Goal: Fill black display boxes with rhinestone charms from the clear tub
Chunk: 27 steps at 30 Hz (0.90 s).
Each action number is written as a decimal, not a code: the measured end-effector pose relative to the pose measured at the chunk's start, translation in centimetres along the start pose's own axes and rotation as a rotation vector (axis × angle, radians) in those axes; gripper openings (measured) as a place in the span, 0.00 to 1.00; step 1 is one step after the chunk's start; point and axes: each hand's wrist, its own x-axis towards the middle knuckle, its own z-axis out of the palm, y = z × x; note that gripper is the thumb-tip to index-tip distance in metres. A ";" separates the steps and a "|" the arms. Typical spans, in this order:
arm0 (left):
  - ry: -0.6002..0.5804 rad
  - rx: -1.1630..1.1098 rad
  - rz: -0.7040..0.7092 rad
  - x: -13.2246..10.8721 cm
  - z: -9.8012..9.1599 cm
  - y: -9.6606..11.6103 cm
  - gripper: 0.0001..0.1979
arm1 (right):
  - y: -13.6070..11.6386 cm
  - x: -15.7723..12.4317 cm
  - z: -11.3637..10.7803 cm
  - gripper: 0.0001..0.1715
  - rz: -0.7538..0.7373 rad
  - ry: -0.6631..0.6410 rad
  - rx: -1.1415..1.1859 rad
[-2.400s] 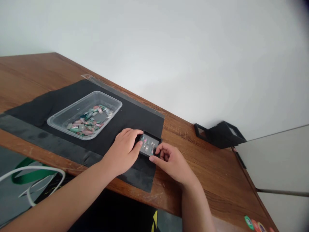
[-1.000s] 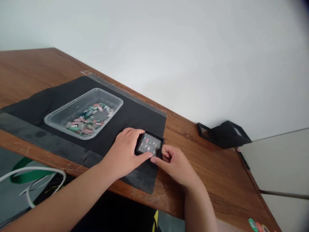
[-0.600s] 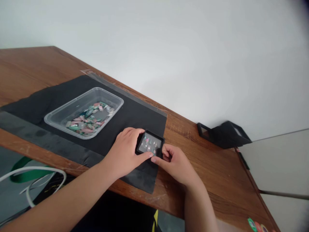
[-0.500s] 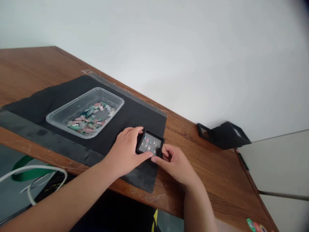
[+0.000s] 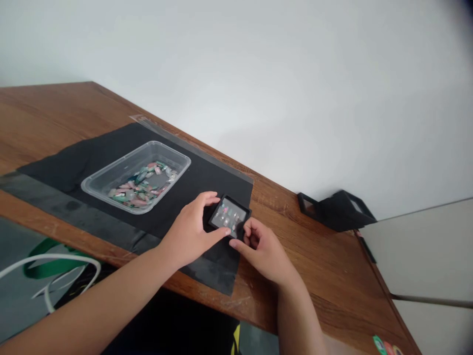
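A small black square case [image 5: 229,216] with a clear window shows several tiny coloured stones inside. It is tilted up off the black cloth [image 5: 111,158], held between both hands. My left hand [image 5: 190,231] grips its left side, thumb at the near edge and fingers curled over the far edge. My right hand [image 5: 260,249] pinches the case's near right corner with thumb and bent fingers.
A clear plastic tub [image 5: 136,176] with several green and pink stones sits on the cloth to the left. Black open frames [image 5: 336,209] lie at the back right by the white wall. The wooden table [image 5: 325,266] edge runs close to me; white cable and green strap [image 5: 48,266] hang below left.
The case has been lifted off the cloth and tilted toward me, with both hands still on it. The camera view shifted slightly.
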 end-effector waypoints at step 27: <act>-0.023 -0.032 -0.029 0.4 -0.1 -0.1 0.31 | 2.9 1.5 0.6 0.24 0.154 0.292 0.028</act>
